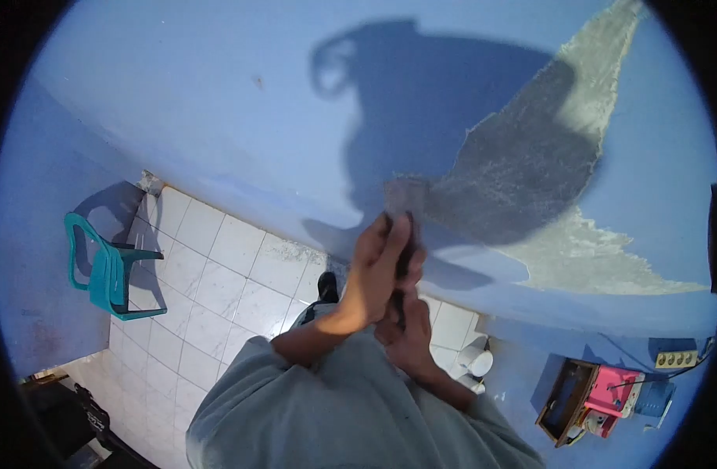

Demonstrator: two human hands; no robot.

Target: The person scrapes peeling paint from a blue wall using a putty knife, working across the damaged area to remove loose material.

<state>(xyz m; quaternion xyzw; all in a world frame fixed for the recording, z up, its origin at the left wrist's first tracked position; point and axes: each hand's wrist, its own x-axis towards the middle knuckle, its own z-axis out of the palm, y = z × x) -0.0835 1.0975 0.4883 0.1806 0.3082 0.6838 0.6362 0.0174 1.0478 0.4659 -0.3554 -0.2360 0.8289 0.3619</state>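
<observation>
Both hands are wrapped round the dark handle of a wide-bladed scraper (pixel 405 195). My left hand (pixel 380 262) grips it nearer the blade, with the thumb along the handle. Lower down, my right hand (pixel 409 336) is closed round the handle's end. The blade looks blurred and lies at the blue wall (pixel 288 141), by the left edge of a bare grey patch (pixel 523 164) with ragged paint edges. Fingers hide much of the handle. A dark shadow covers part of the wall and patch.
A teal plastic chair (pixel 108 270) stands on the white tiled floor (pixel 218 273) at left. White containers (pixel 476 359) sit by the wall at lower right. Farther right are a wooden shelf box (pixel 568 400), a pink container (pixel 611 389) and a power strip (pixel 676 359).
</observation>
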